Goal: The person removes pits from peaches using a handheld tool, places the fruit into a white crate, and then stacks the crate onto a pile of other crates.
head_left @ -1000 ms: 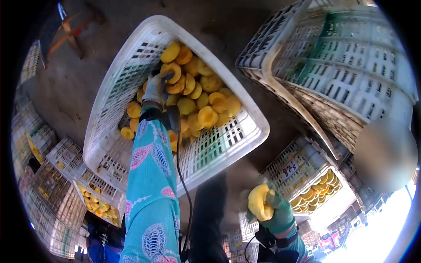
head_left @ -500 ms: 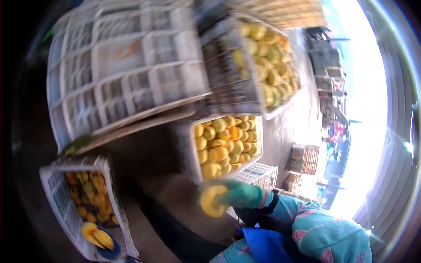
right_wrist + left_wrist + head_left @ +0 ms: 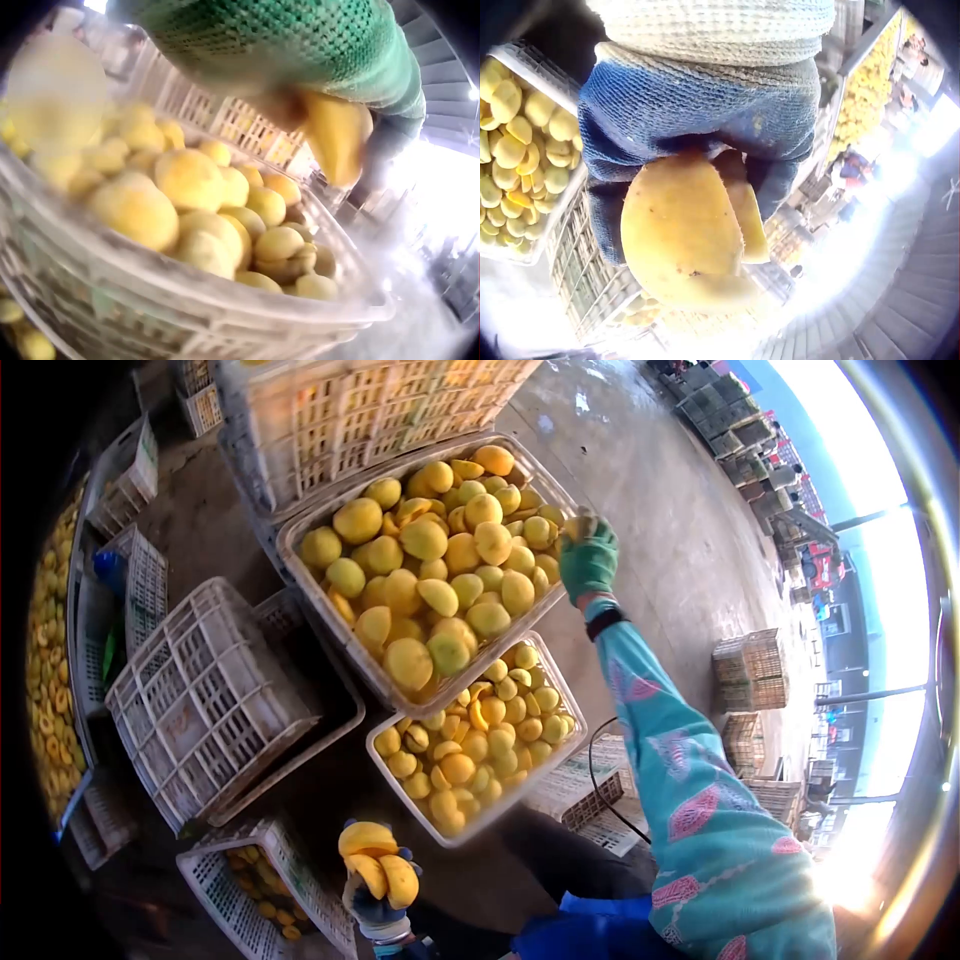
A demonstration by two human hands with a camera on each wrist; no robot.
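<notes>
My left hand (image 3: 378, 908), in a blue and white knit glove, holds several yellow peach halves (image 3: 368, 840) low in the head view. One peach half (image 3: 682, 229) fills the middle of the left wrist view, with another cut piece (image 3: 746, 221) beside it. My right hand (image 3: 590, 560), in a green glove, is at the right rim of a large crate (image 3: 415, 705) heaped with yellow peaches (image 3: 425, 540). Under the curled green fingers in the right wrist view is a yellow peach piece (image 3: 335, 142); the fingertips are partly hidden.
A second crate (image 3: 455, 840) of peaches stands just below the large one. At lower left is a tilted crate (image 3: 215, 895) with peach halves inside. An upturned crate (image 3: 215, 700) lies at left, and stacked baskets (image 3: 750, 670) stand on the floor at right.
The head view has swung right, from the crate of cut halves to the heaped crates. My right hand has reached out to the large crate's rim; my left hand has come up with peach halves.
</notes>
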